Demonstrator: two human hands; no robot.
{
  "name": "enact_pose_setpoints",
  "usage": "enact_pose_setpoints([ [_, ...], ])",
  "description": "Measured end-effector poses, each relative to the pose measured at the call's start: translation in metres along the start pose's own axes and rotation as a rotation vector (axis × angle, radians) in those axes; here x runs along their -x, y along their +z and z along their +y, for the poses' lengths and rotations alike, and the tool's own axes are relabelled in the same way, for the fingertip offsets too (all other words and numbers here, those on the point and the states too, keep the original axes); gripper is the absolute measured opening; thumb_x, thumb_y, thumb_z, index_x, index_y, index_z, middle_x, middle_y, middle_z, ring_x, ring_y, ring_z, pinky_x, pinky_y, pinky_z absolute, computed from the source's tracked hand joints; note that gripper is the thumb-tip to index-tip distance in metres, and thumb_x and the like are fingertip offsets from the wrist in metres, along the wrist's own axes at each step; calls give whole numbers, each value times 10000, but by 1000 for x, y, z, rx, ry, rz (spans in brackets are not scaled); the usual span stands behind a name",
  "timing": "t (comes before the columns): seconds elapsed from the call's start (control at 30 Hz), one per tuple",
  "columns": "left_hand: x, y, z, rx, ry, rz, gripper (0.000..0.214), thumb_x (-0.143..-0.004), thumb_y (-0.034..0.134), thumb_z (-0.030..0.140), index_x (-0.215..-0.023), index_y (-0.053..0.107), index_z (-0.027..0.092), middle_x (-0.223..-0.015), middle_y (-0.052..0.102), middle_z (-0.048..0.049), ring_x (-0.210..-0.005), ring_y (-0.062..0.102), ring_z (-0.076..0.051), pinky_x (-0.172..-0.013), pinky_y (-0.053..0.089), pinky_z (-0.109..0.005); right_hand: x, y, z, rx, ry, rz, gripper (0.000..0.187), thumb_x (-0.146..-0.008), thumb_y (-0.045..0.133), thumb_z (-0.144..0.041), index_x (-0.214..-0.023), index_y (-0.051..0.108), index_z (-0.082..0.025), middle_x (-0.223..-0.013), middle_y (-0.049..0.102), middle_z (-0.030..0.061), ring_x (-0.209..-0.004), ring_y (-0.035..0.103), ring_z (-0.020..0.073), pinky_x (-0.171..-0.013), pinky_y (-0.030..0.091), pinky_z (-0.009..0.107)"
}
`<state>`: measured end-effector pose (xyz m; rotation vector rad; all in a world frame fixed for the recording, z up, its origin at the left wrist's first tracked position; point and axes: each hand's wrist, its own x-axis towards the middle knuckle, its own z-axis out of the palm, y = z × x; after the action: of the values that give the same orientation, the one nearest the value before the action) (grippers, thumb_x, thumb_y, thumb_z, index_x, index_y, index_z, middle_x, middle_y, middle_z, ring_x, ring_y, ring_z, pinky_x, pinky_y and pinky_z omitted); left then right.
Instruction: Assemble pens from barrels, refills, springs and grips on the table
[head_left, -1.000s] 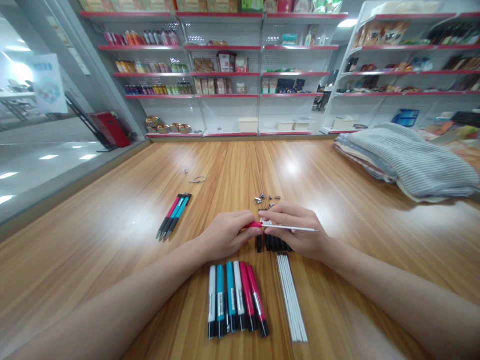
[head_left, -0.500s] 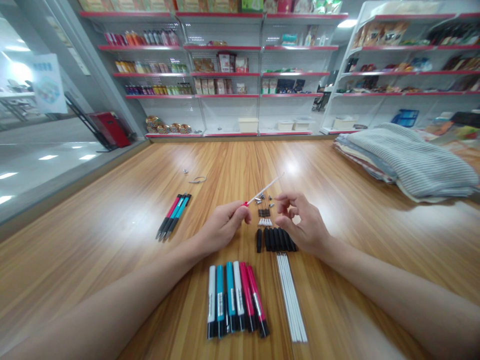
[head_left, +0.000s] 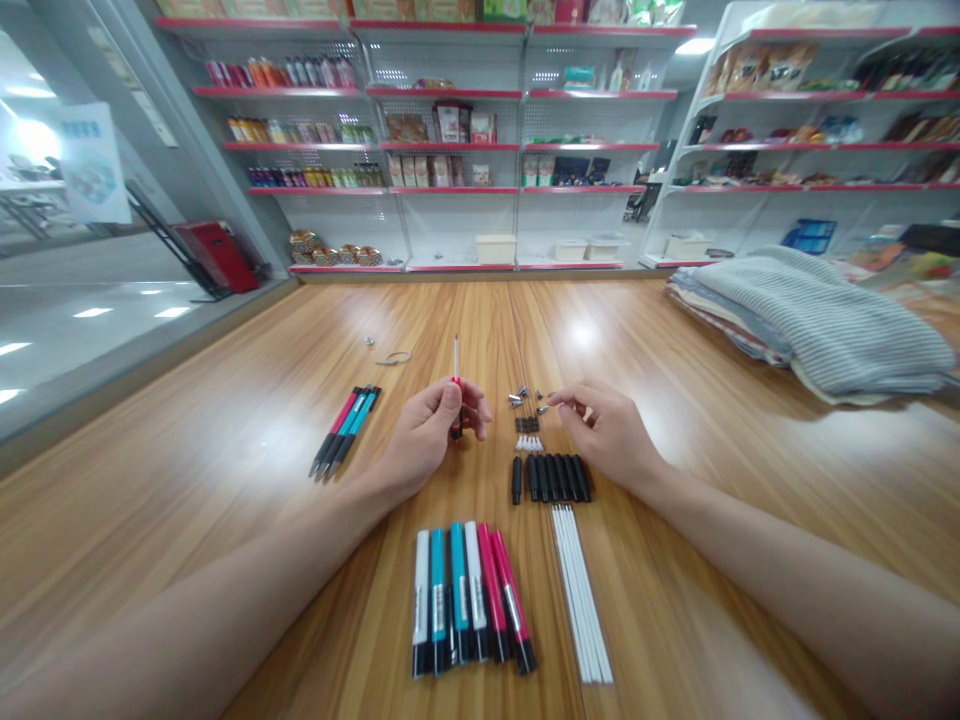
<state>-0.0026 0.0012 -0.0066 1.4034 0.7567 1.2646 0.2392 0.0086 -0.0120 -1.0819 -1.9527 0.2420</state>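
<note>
My left hand is closed around a pink pen barrel with a black grip at its lower end, mostly covered by the fingers. A thin white refill sticks up out of the barrel, nearly upright. My right hand is to the right, palm down, its index finger stretched toward the small silver metal pen tips. Its fingertips are beside these parts, with nothing clearly held. Just nearer lie small dark springs, small white pieces and a row of black rubber grips.
Several white, blue and pink pen barrels lie in front, beside white refills. Whole pens lie at left, with a thin looped strip beyond. Folded cloths are stacked at right. Stocked shelves stand behind the table.
My left hand has moved left and turned the barrel, so the refill now points up instead of slanting right. My right hand's index finger has stretched out toward the metal tips.
</note>
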Motion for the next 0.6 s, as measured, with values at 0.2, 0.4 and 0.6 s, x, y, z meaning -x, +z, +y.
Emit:
enact_pose_setpoints([
  [0.2,0,0,4,64,-3,34,242,-911,508,361,-1094,506,204,-679,538,23,-479,411,-51,-455,327,-172,2,3,4,63,1,-135,218,-854,527,-152,-933,721,-210,-786,591,22,-663,545,119,-620,437,251],
  [0.4,0,3,5,42,-10,49,219,-928,458,419,-919,483,202,-586,436,61,-409,286,-32,-393,204,-146,3,4,4,83,-22,-188,247,-846,522,-124,-935,732,-218,-824,610,36,-755,577,140,-675,454,260],
  [0.6,5,6,7,-129,-31,-11,242,-932,454,413,-842,449,188,-583,429,63,-445,296,-36,-419,206,-147,2,2,4,94,-11,-171,204,-844,533,-135,-888,720,-204,-796,620,32,-677,558,128,-640,440,257],
])
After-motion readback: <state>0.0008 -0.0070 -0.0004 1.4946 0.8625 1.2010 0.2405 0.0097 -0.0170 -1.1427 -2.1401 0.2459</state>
